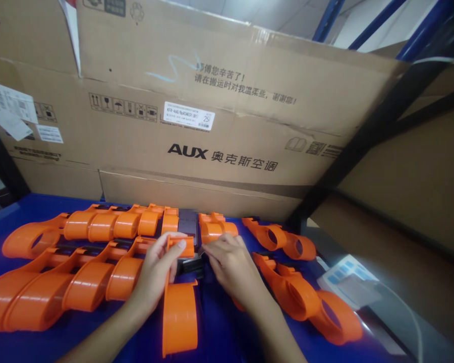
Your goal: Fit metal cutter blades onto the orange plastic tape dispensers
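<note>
Near the front middle, my left hand [162, 267] is closed on an orange plastic part [180, 320], its thumb on the upper end and the wide curved loop hanging below. To its right, my right hand [227, 259] has its fingers pinched together beside a small black piece [191, 266] at the part's upper end. What the right fingertips hold is too small to make out. Behind the hands, a dark flat object [188, 222] lies between two groups of orange parts.
Two rows of similar orange parts [89, 285] lie on the blue surface [136, 335] at left, with several more [298, 297] at right. A large cardboard sheet [136, 126] stands behind. Dark rack posts [348, 151] flank it. A white device with a cable [350, 275] lies far right.
</note>
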A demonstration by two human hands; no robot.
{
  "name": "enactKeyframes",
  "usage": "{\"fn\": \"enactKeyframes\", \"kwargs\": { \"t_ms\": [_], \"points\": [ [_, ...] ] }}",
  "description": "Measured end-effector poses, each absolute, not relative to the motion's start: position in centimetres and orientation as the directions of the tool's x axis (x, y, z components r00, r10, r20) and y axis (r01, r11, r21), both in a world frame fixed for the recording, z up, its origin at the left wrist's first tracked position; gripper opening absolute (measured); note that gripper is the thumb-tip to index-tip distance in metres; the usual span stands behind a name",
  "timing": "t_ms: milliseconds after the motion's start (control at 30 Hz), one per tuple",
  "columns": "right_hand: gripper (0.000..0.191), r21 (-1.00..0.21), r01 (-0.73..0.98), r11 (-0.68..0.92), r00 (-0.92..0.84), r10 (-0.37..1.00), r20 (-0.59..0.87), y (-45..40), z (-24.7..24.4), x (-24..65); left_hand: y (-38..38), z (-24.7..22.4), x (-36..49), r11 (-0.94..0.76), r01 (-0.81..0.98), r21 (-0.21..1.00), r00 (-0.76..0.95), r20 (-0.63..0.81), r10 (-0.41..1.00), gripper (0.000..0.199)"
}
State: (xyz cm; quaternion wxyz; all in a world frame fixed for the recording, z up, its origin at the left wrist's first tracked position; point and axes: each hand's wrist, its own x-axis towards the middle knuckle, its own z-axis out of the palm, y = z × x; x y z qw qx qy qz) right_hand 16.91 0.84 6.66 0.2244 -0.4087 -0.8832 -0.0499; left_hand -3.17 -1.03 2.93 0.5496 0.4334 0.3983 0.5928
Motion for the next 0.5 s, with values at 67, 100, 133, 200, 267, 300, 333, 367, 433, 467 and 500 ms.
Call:
{"fn": "enactKeyframes", "kwargs": {
  "t_ms": [67,100,133,200,267,300,333,367,433,467,500],
  "points": [
    [0.022,-0.093,0.744,0.662,-0.572,0.702,0.424,0.82,6.56,16.8,-1.05,2.97,-3.14,-0.083,-0.309,0.948,-0.011,0.083,0.996,0.034],
    [0.023,-0.095,0.743,0.663,-0.573,0.703,0.42,0.8,6.53,16.76,-1.05,2.97,-3.12,-0.084,-0.31,0.947,-0.011,0.085,0.996,0.034],
    [0.023,-0.096,0.742,0.664,-0.577,0.704,0.413,0.78,6.53,16.73,-1.06,2.95,-3.11,-0.085,-0.309,0.947,-0.012,0.085,0.996,0.034],
    [0.022,-0.092,0.738,0.668,-0.59,0.706,0.391,0.73,6.6,16.73,-1.05,2.87,-3.1,-0.089,-0.303,0.949,-0.017,0.088,0.996,0.035],
    [0.021,-0.087,0.744,0.662,-0.591,0.713,0.377,0.68,6.74,16.83,-1.02,2.77,-3.1,-0.097,-0.295,0.95,-0.024,0.094,0.995,0.037],
    [0.02,-0.084,0.753,0.653,-0.582,0.72,0.379,0.66,6.83,16.91,-1.0,2.73,-3.11,-0.098,-0.293,0.951,-0.025,0.095,0.995,0.037],
    [0.019,-0.079,0.766,0.638,-0.567,0.729,0.385,0.65,6.92,17.0,-0.98,2.7,-3.12,-0.097,-0.293,0.951,-0.027,0.094,0.995,0.036],
    [0.018,-0.072,0.782,0.619,-0.548,0.738,0.393,0.63,7.0,17.09,-0.97,2.69,-3.13,-0.097,-0.294,0.951,-0.03,0.092,0.995,0.036],
    [0.018,-0.062,0.809,0.584,-0.513,0.754,0.41,0.61,7.19,17.26,-0.98,2.68,-3.16,-0.092,-0.291,0.952,-0.03,0.087,0.996,0.035],
    [0.019,-0.067,0.818,0.572,-0.496,0.758,0.424,0.59,7.29,17.32,-0.99,2.68,-3.18,-0.088,-0.289,0.953,-0.028,0.084,0.996,0.036],
    [0.019,-0.081,0.822,0.564,-0.477,0.759,0.444,0.56,7.4,17.38,-1.0,2.66,-3.19,-0.083,-0.286,0.955,-0.025,0.079,0.997,0.036]
  ]
}}
